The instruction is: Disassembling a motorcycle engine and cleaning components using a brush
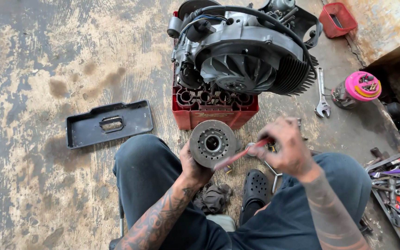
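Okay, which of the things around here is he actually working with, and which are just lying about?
In use:
round clutch disc, in left hand
red-handled tool, in right hand

Lying about:
engine on red crate
black cover
wrench
pink-lidded jar
tool tray
rag

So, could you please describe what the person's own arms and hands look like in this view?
Both arms are bare to above the elbow, with no gloves or sleeves on the forearms. The left hand leads to a forearm covered in dense dark tattoo work with floral, curling shapes. The right hand leads to a forearm bearing wide tattooed bands. No watch or rings can be made out.
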